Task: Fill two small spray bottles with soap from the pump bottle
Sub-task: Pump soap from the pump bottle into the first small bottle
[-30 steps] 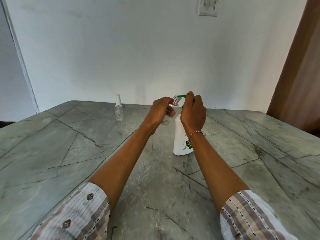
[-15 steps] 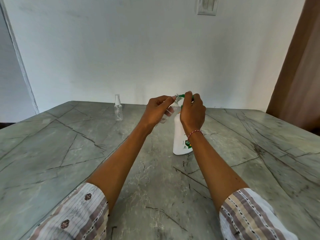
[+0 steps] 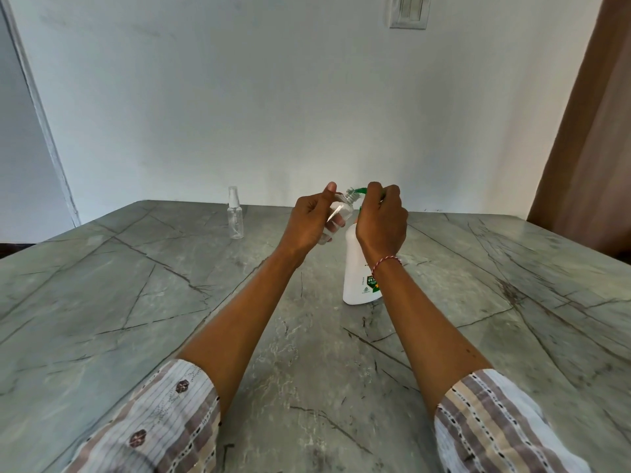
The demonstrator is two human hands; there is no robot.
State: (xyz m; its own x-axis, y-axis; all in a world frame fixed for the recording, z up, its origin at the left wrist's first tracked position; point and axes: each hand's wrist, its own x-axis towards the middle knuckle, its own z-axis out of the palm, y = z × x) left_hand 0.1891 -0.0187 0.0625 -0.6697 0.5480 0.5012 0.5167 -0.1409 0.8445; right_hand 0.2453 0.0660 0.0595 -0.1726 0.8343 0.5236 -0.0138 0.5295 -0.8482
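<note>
Left hand: the left hand (image 3: pixel 309 222) is at the middle of the frame, its fingers curled round an uncapped clear bottle (image 3: pixel 341 213); the thumb points up by the bottle's shoulder.
Held bottle: tilted, its threaded neck up and to the right, meeting the green spout (image 3: pixel 359 190) of the pump bottle; a spray tube seems to lie against its side, though I cannot tell for sure.
Right hand: the right hand (image 3: pixel 381 221) sits on top of the pump head, fingers curled over it; the head itself is mostly hidden, so how hard it presses cannot be told. A red and white thread (image 3: pixel 386 261) circles the wrist.
Pump bottle: the white pump bottle (image 3: pixel 358 271) stands upright on the table, just right of centre, under the right hand, with a green label low on its side, partly behind the forearm.
Second bottle: a capped clear spray bottle (image 3: pixel 235 213) stands upright near the table's far edge, left of centre, well apart from the hands.
Table: a grey veined stone table (image 3: pixel 136 302) fills the lower half of the frame.
Sleeves: striped sleeves (image 3: pixel 164 421) show at the lower left and lower right.
Background: a pale wall, a switch plate (image 3: pixel 408 10) at the top right of centre, a brown curtain (image 3: pixel 590 131) at the right edge.
</note>
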